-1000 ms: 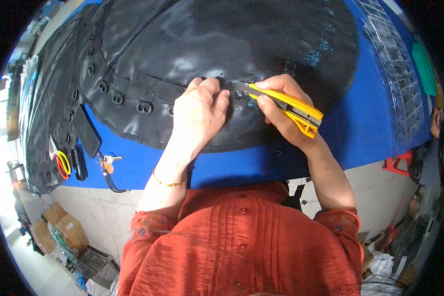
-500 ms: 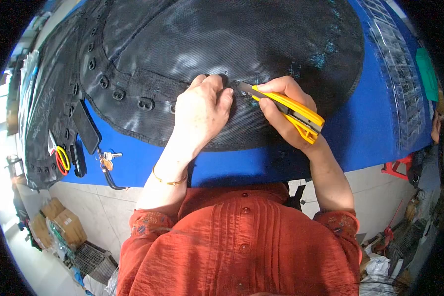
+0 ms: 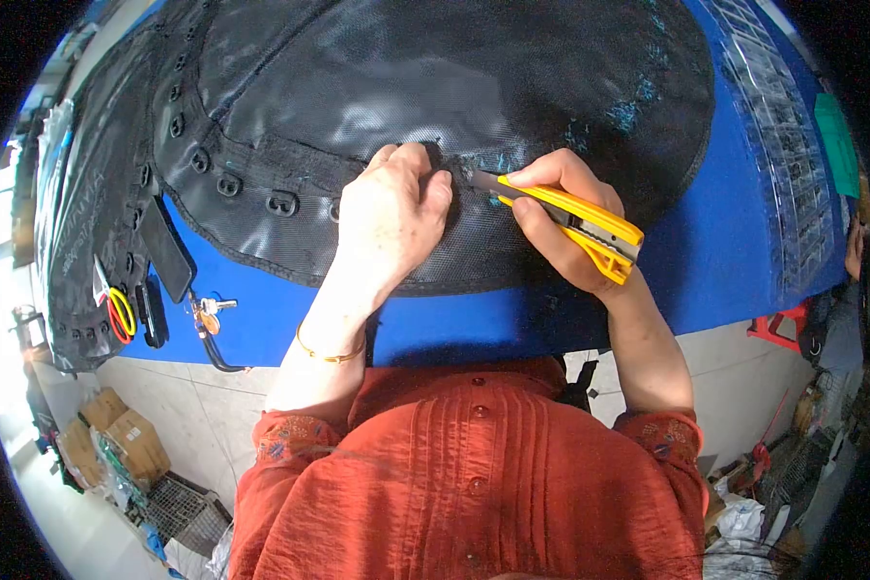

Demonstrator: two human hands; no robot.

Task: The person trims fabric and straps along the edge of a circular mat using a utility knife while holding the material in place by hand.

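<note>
A large black mesh fabric piece (image 3: 425, 87) with a rounded edge lies over the blue table. My right hand (image 3: 575, 217) is closed around a yellow utility knife (image 3: 604, 227). Its blade points left, with the tip at a seam strip in the fabric. Just left of the tip, my left hand (image 3: 391, 213) presses on the fabric with fingers curled, gripping a fold of it; the fingertips are partly hidden. Black plastic buckle-like rings (image 3: 282, 204) run along the strip to the left. Bits of blue-green thread (image 3: 633, 106) lie on the fabric's right part.
On the blue tabletop (image 3: 512, 329) at left are a black phone (image 3: 167, 251), scissors with red and yellow handles (image 3: 119, 314) and keys (image 3: 213, 307). Clear plastic sheeting (image 3: 778, 145) lies along the right side. Cardboard boxes (image 3: 135, 445) and a red stool (image 3: 778, 327) stand below the table.
The knife and my right hand have shifted very slightly to the right. My left hand and the fabric have moved a touch to the left.
</note>
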